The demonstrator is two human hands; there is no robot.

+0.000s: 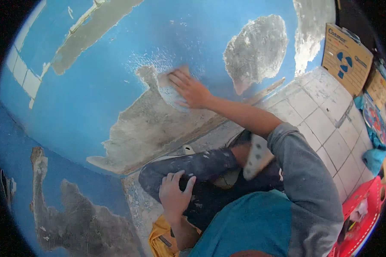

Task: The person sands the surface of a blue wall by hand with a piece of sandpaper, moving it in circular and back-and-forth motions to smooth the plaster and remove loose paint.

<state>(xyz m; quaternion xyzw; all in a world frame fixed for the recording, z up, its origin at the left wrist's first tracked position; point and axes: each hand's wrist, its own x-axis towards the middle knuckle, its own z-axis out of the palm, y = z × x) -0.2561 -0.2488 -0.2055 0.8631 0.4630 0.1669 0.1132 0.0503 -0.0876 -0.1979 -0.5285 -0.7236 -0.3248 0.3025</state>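
Note:
My right hand [192,89] presses against the blue wall [158,25], at the top edge of a bare grey patch [146,122]. Its fingers are bent close together and partly smeared by motion. A pale, thin piece [164,80] shows at the fingertips, too blurred to name. Around it the paint is scuffed and flecked with white. My left hand [175,195] rests on my bent knee, fingers apart and nothing in it. White dust covers its skin, and white specks mark my dark trousers [180,165].
Another bare oval patch [259,49] lies to the right on the wall. White tiles [319,124] cover the floor. A cardboard box [346,60] stands at the far right, a red plastic basket [364,214] nearer. Yellow cloth [161,235] lies beside my left forearm.

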